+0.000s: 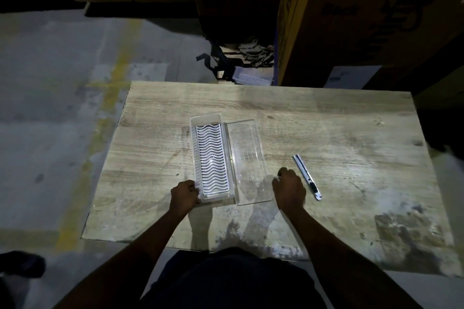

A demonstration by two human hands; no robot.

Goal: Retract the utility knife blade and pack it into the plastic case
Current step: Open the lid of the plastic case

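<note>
A clear plastic case (194, 158) with a white wavy insert lies open in the middle of the wooden table (326, 120). Its clear lid (247, 153) lies flat just to its right. My left hand (184, 195) grips the near left corner of the case. My right hand (288, 189) is curled at the near right corner of the lid, touching it. A slim silver and black utility knife (306, 176) lies on the table right of that hand, apart from it; I cannot tell whether its blade is out.
Large cardboard boxes (364, 20) stand behind the table at the right. A small white basket (253, 76) and dark clutter sit on the floor past the far edge. Grey concrete floor with yellow paint lies to the left.
</note>
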